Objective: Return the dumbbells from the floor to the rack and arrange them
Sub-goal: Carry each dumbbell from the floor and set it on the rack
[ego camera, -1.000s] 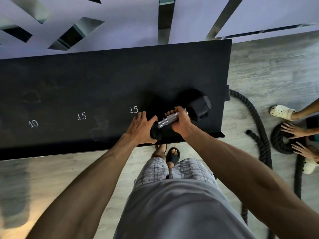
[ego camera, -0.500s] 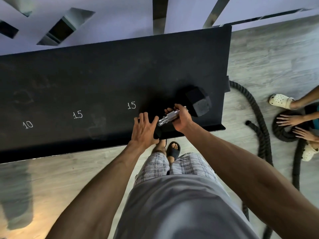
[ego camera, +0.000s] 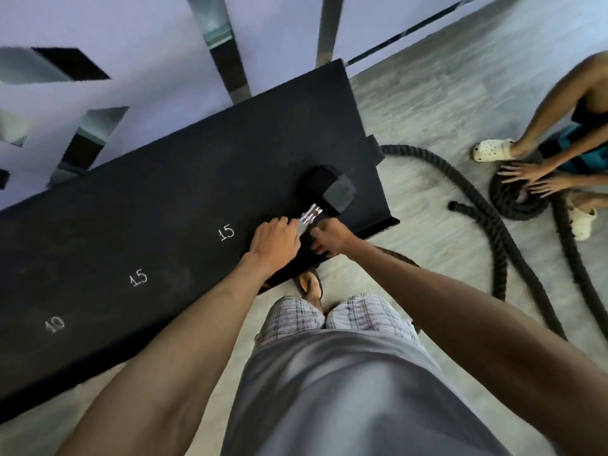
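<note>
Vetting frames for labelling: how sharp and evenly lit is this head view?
Head view: motion-smeared throughout, wide-angle bending at edges; chalk 15 legible on the rack; near end of the dumbbell merges with the dark rack; its handle glints.

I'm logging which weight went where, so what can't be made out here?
Near head of the dumbbell: head view, hidden under the left hand and right hand.
Its weight mark: none legible on the far head, which is dark and blurred.
Either hand's grip: fingers hidden or blurred.
Left end of the rack: cut off by the frame edge.
</note>
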Motion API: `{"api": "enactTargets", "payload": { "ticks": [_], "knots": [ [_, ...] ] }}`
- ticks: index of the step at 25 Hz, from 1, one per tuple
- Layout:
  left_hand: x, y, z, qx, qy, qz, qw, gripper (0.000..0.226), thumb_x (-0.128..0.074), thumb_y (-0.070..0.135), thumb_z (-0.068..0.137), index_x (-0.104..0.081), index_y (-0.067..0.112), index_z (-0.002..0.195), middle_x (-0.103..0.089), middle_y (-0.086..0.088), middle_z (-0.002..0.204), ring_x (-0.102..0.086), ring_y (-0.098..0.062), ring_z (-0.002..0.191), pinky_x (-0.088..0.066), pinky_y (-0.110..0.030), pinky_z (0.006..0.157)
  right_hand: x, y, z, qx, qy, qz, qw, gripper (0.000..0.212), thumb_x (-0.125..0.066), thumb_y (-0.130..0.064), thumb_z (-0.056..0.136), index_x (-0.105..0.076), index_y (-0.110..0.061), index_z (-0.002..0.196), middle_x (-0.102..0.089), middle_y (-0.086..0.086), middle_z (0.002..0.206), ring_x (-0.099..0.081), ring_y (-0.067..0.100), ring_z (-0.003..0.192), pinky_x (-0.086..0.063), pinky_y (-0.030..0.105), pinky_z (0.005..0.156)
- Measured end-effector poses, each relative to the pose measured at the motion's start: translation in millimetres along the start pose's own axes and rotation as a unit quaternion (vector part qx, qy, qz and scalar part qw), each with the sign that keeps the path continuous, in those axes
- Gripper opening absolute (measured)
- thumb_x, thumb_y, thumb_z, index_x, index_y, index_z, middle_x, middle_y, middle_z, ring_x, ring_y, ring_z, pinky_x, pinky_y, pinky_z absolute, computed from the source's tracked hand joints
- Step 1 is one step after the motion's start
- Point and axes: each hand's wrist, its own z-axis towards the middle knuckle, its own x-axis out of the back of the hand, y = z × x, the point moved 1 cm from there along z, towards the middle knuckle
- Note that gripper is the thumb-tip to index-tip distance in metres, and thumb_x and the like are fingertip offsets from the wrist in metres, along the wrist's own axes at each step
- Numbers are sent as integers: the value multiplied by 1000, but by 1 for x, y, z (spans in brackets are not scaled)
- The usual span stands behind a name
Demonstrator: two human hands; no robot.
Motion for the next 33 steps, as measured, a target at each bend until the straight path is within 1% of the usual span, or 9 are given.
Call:
{"api": "enactTargets", "payload": {
  "ticks": [3,5,7,13,17,20,24,30,33],
  "knots": [
    [14,35,18,-54,-124,17,991,28,-47,31,96,-56,11,114,-63,-15,117,-62,-36,105,-49,-41,83,21,34,-31,46,57,-115,991,28,-46,-16,94,-64,4,102,-70,23,108,-66,40,101,-52,41,84],
    [17,65,26,-100,-189,66,975,27,-47,31,96,-56,11,111,-61,-15,119,-59,-36,108,-47,-41,87,30,71,-57,47,92,-106,989,28,-44,-16,95,-62,3,107,-66,23,115,-62,41,107,-48,40,84],
    [15,91,30,-132,-205,100,965,26,-47,31,95,-55,11,109,-61,-15,117,-59,-37,108,-46,-41,87,27,109,-82,26,124,-86,988,29,-43,-17,96,-60,1,110,-65,23,118,-61,41,109,-48,40,86],
    [-32,212,-2,-278,-252,238,896,17,-45,28,95,-53,13,98,-65,-12,110,-62,-33,97,-48,-39,79,-34,256,-179,-90,244,94,961,30,-43,-19,94,-59,-2,112,-66,19,115,-61,37,105,-49,37,84],
    [-82,297,-65,-369,-255,298,843,25,-47,30,93,-57,11,107,-64,-15,116,-61,-35,105,-49,-41,88,-108,332,-247,-143,293,216,921,29,-44,-20,92,-60,-5,112,-66,16,116,-61,34,105,-51,40,88],
    [-125,358,-132,-454,-270,347,775,27,-48,31,95,-55,11,111,-64,-12,117,-60,-32,106,-48,-40,88,-175,386,-295,-179,335,290,878,27,-45,-19,93,-61,-4,109,-67,16,114,-62,35,105,-50,38,86],
    [-180,418,-220,-543,-264,435,668,29,-46,28,98,-55,6,115,-64,-16,121,-59,-33,113,-46,-38,89,-261,431,-351,-226,394,404,794,22,-46,-16,91,-62,-1,91,-69,20,103,-64,37,98,-49,36,79],
    [-277,492,-352,-629,-277,523,504,31,-48,29,97,-56,7,117,-64,-17,121,-60,-33,111,-47,-37,90,-392,472,-413,-301,442,568,625,25,-45,-16,96,-62,1,101,-67,21,106,-62,36,97,-46,37,76],
    [-322,516,-411,-659,-285,550,427,30,-48,27,98,-57,7,118,-65,-18,122,-60,-32,112,-46,-35,88,-438,488,-435,-333,439,621,558,25,-45,-14,94,-62,2,103,-68,22,103,-63,37,97,-47,37,75]
  ]
}}
